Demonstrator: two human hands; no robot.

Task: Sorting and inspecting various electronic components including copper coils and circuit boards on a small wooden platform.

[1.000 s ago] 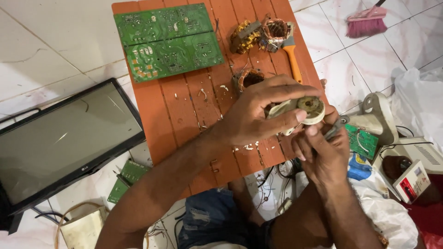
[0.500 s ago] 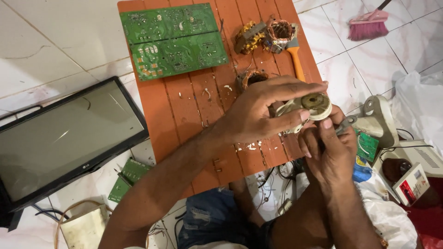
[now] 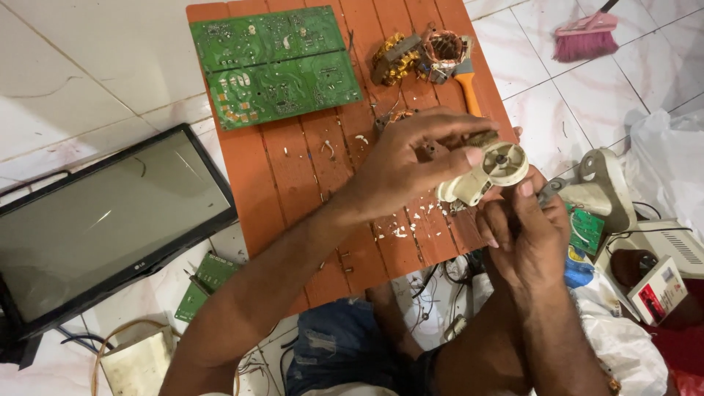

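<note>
An orange slatted worktop (image 3: 293,183) is carrying two green circuit boards (image 3: 275,62), copper-wound coils (image 3: 418,55), and white scraps (image 3: 400,231).

Light was bright, even and soft — shadows faint under the fingers (image 3: 469,155). A pale sheen lay on the dark screen (image 3: 110,227) left of them — focus mostly sharp.

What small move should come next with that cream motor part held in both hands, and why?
Probably steady it lower over the orange table. The left hand pinches the cream motor part from above, the right hand props it from below, and it hangs in the air near the table's edge.
</note>
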